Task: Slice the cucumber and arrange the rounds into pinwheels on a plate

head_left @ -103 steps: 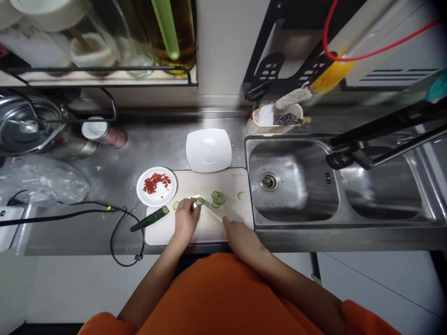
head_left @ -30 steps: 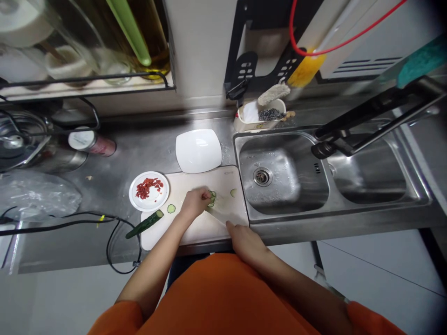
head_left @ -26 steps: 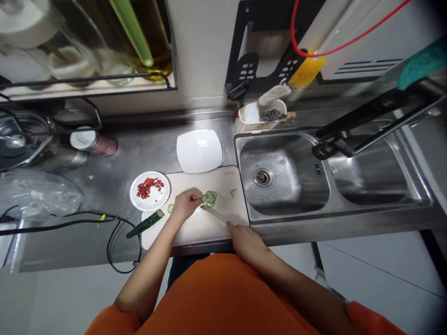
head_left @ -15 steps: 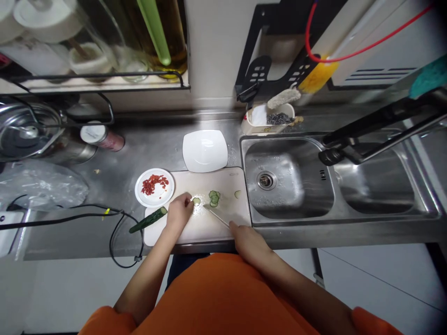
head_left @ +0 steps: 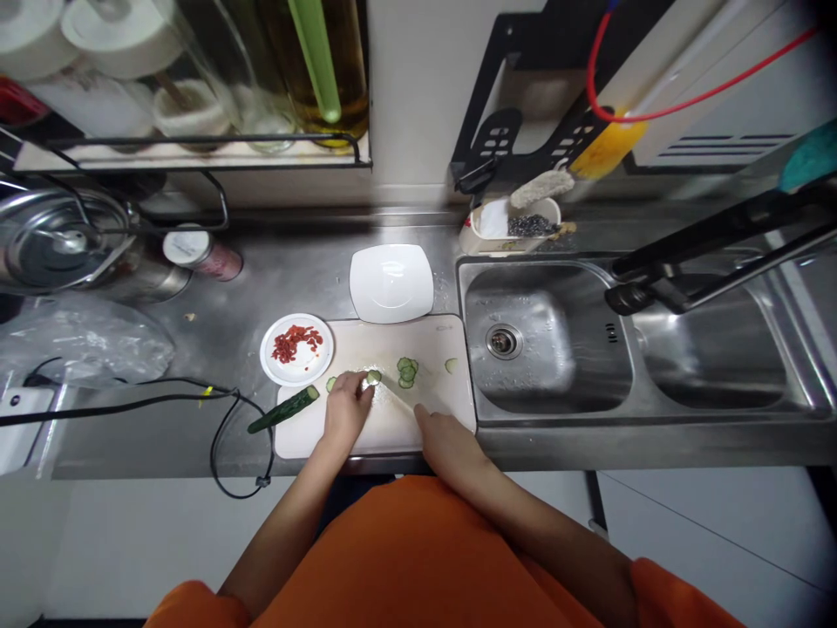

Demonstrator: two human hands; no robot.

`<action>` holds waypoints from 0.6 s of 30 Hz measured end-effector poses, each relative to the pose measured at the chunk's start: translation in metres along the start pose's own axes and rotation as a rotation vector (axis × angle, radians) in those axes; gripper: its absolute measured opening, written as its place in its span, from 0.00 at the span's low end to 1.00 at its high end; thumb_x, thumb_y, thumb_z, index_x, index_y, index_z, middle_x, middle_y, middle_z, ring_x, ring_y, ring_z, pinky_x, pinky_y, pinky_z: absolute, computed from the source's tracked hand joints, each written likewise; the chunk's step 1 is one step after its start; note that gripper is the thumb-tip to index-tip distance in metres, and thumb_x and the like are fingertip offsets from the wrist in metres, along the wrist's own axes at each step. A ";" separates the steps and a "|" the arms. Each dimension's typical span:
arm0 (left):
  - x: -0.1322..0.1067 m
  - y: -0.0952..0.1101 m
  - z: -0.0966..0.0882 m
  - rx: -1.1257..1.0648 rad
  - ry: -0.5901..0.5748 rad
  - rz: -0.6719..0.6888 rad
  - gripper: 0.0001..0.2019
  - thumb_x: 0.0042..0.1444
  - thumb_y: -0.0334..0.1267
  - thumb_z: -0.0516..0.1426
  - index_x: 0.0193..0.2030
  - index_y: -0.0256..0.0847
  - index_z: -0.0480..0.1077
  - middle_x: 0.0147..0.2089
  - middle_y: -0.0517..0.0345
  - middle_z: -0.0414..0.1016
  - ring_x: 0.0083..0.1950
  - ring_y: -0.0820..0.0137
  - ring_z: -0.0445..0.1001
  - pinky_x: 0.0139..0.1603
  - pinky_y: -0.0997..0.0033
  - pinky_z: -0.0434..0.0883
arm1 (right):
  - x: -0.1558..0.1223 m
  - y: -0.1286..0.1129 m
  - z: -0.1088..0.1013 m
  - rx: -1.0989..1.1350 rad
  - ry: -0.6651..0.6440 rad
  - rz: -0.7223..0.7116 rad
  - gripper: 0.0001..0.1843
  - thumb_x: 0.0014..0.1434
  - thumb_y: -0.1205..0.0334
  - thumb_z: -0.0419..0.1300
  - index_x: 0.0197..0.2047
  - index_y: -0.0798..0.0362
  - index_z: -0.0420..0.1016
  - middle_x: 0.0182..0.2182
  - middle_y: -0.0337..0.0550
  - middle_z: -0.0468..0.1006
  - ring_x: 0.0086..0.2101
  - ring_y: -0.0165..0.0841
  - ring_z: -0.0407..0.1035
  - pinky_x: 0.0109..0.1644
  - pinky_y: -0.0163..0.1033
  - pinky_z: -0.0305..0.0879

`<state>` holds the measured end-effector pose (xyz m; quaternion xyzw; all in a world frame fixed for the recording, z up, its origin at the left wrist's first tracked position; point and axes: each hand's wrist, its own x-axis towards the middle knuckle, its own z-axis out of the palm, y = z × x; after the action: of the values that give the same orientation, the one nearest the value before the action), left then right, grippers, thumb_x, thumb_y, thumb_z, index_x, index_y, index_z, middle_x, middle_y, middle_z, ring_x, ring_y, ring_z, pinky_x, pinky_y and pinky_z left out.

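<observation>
A pale cutting board [head_left: 392, 427] lies on the steel counter beside the sink. My left hand [head_left: 344, 408] rests on it, fingers curled around a short piece of cucumber [head_left: 373, 377]. My right hand [head_left: 445, 439] grips a knife [head_left: 400, 394], its blade pointing toward that piece. A small pile of cucumber slices [head_left: 407, 372] sits just right of the blade, one more slice [head_left: 451, 365] lies near the board's right edge and another slice [head_left: 330, 384] near my left hand. A long cucumber piece [head_left: 282, 410] lies across the board's left edge.
A round plate of red berries [head_left: 296, 349] and a square white plate [head_left: 391, 283] stand behind the board. A double sink [head_left: 549, 349] with a black faucet [head_left: 712, 253] is on the right. A black cable [head_left: 226, 436], a plastic bag [head_left: 78, 340] and a pot [head_left: 58, 249] are at left.
My left hand went right to the pile of slices, then came back left to the short cucumber piece. The knife has moved closer to that piece.
</observation>
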<state>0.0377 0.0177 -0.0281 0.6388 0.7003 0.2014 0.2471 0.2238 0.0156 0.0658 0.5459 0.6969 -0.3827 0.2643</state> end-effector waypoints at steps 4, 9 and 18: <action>0.000 0.001 0.000 -0.012 0.006 0.000 0.11 0.52 0.33 0.56 0.43 0.39 0.71 0.36 0.54 0.72 0.38 0.67 0.69 0.43 0.67 0.66 | 0.000 -0.002 -0.002 -0.016 0.004 0.004 0.19 0.61 0.74 0.40 0.52 0.56 0.61 0.39 0.54 0.76 0.43 0.39 0.71 0.39 0.37 0.63; 0.001 0.000 0.000 -0.022 0.015 -0.002 0.10 0.51 0.33 0.56 0.42 0.39 0.72 0.35 0.54 0.72 0.38 0.66 0.69 0.42 0.67 0.66 | 0.000 -0.003 -0.001 -0.011 0.009 0.004 0.18 0.61 0.75 0.40 0.51 0.56 0.62 0.38 0.54 0.76 0.42 0.39 0.71 0.38 0.37 0.63; 0.004 0.001 0.001 -0.038 -0.005 -0.069 0.10 0.49 0.34 0.56 0.40 0.40 0.72 0.30 0.57 0.70 0.33 0.68 0.68 0.39 0.67 0.66 | 0.003 -0.007 -0.003 0.028 -0.020 0.023 0.19 0.61 0.75 0.41 0.53 0.57 0.61 0.39 0.54 0.76 0.43 0.40 0.71 0.40 0.38 0.63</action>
<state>0.0389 0.0221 -0.0287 0.6101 0.7172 0.2044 0.2676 0.2162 0.0190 0.0664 0.5538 0.6825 -0.3947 0.2679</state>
